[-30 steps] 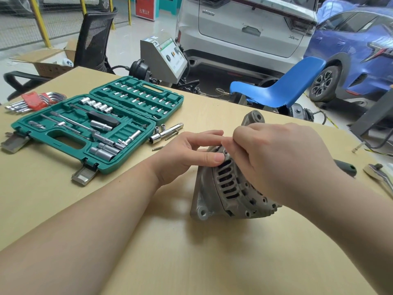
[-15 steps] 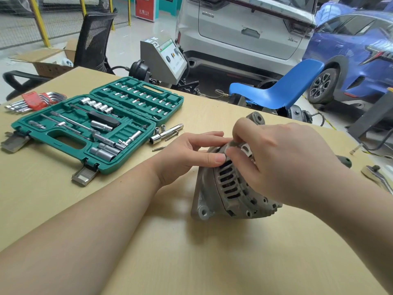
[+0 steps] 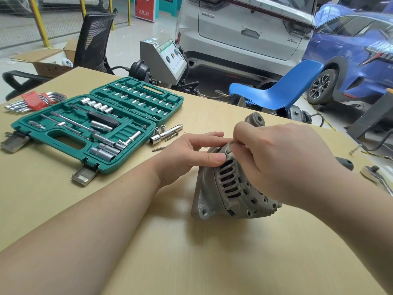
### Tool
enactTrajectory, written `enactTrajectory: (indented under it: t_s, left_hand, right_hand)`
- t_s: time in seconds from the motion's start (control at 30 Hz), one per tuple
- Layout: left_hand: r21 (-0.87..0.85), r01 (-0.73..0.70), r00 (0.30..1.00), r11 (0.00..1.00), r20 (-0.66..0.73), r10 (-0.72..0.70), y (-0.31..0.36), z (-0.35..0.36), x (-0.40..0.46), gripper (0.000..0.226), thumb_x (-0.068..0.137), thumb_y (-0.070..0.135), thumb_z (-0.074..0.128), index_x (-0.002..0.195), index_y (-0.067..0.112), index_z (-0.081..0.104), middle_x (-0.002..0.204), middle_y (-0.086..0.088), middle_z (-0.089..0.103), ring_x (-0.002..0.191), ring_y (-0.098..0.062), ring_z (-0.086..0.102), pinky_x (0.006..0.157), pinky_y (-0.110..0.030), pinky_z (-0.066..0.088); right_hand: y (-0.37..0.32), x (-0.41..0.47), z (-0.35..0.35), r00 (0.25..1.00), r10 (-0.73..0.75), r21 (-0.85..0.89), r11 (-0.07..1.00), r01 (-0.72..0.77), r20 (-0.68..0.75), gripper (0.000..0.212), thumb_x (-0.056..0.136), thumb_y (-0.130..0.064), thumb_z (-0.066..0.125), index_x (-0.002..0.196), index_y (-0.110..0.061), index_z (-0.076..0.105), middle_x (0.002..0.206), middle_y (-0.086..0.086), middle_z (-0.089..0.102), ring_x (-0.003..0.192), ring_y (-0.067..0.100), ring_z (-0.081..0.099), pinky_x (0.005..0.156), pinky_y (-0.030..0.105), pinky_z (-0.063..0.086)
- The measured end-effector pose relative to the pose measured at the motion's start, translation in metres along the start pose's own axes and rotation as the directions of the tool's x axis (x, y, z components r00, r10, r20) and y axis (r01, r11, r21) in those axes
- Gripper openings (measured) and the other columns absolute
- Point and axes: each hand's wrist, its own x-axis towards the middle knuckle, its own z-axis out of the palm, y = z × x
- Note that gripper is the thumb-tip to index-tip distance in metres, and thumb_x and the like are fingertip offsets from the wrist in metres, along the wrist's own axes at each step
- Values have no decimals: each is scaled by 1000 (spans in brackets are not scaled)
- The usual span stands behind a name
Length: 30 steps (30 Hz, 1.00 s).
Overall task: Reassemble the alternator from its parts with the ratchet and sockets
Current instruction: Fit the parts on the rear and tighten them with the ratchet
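The grey alternator point(image 3: 231, 188) stands on edge on the wooden table point(image 3: 191, 252), its slotted housing facing me. My left hand point(image 3: 187, 154) grips its upper left rim, thumb pressed against the housing and fingers over the top. My right hand point(image 3: 282, 162) covers the alternator's right side and pinches a small bolt point(image 3: 229, 149) at the top edge of the housing. The open green socket set case point(image 3: 85, 133) lies to the left, with sockets and extension bars in it. A few loose sockets and an adapter point(image 3: 163, 135) lie between the case and my left hand.
A red-holdered hex key set point(image 3: 34, 102) lies at the far left. A dark tool handle point(image 3: 345, 163) and a metal part point(image 3: 372, 173) sit right of my right wrist. Beyond the table's far edge are a blue chair point(image 3: 282, 90), a grey machine and parked cars.
My right hand has shifted a little on the alternator's top, its fingertips now pinching at the rim beside my left thumb. More of the rear mounting ear shows. My left hand has held still.
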Motion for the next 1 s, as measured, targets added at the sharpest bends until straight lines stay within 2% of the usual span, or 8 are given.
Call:
enactTrajectory:
  t_s: [0.2, 0.37, 0.57, 0.7, 0.8, 0.87, 0.93, 1.0]
  left_hand:
    - [14, -3, 1000, 1000, 3, 3, 1, 1, -1, 55, 83, 29, 83, 136, 17, 77, 164, -5, 53, 159, -23, 38, 130, -61, 24]
    - [8, 4, 1000, 1000, 1, -4, 1, 1, -1, 61, 81, 32, 84, 140, 19, 74, 165, -2, 52, 159, -20, 38, 131, -60, 24]
    - [33, 9, 1000, 999, -10, -9, 2, 1, 0, 50, 86, 25, 80, 135, 14, 76, 164, -4, 52, 159, -24, 39, 130, -62, 26]
    - [30, 11, 1000, 999, -14, -10, 2, 1, -1, 49, 87, 23, 79, 135, 17, 77, 162, -4, 54, 158, -23, 40, 129, -63, 26]
    - [14, 15, 999, 1000, -29, -14, 2, 2, -2, 54, 85, 20, 79, 138, 16, 75, 164, -4, 53, 158, -23, 41, 130, -61, 26]
    - [20, 7, 999, 1000, -33, -6, 3, 2, -2, 55, 84, 19, 79, 138, 14, 74, 164, -4, 53, 158, -21, 40, 131, -60, 25]
    - [43, -5, 1000, 999, -25, 6, 4, 3, -2, 53, 86, 19, 77, 138, 10, 74, 162, -6, 54, 158, -23, 41, 130, -59, 27]
    - [59, -31, 999, 998, -25, 32, 6, 5, -4, 51, 89, 18, 76, 138, 6, 72, 156, -8, 60, 152, -24, 49, 127, -53, 37]
  right_hand:
    - [1, 4, 0, 1000, 10, -1, 1000, -10, 17, 30, 105, -49, 37, 85, -27, 41, 55, -10, 38, 44, 12, 37, 45, 23, 18]
    - [-2, 2, -1, 999, -28, -21, 999, 29, 46, 21, 105, -39, 42, 89, -25, 41, 59, -7, 41, 44, 18, 34, 47, 25, 14]
    - [-1, 4, 3, 1000, 11, 48, 999, -10, -8, 31, 106, -42, 47, 81, -29, 33, 51, -12, 23, 44, 2, 21, 49, 20, 10]
    - [4, 2, 2, 999, 38, 226, 974, -29, -38, 33, 101, -57, 40, 81, -32, 47, 53, -13, 40, 47, 9, 41, 47, 24, 27]
    - [6, -2, -1, 1000, 21, 210, 977, -20, -4, 18, 98, -50, 44, 96, -33, 48, 62, -8, 53, 54, 17, 49, 48, 31, 42]
    - [3, -2, 0, 1000, 13, 176, 984, -16, 20, 15, 100, -42, 46, 91, -31, 46, 59, -7, 48, 52, 18, 46, 45, 29, 34]
    - [1, 1, 0, 998, 43, 148, 988, -48, 38, 33, 104, -45, 41, 74, -30, 38, 55, -8, 41, 49, 13, 41, 45, 27, 22]
    - [-1, 4, -2, 992, 105, 190, 975, -117, 74, 46, 102, -56, 32, 65, -30, 36, 53, -8, 43, 50, 9, 43, 46, 27, 22]
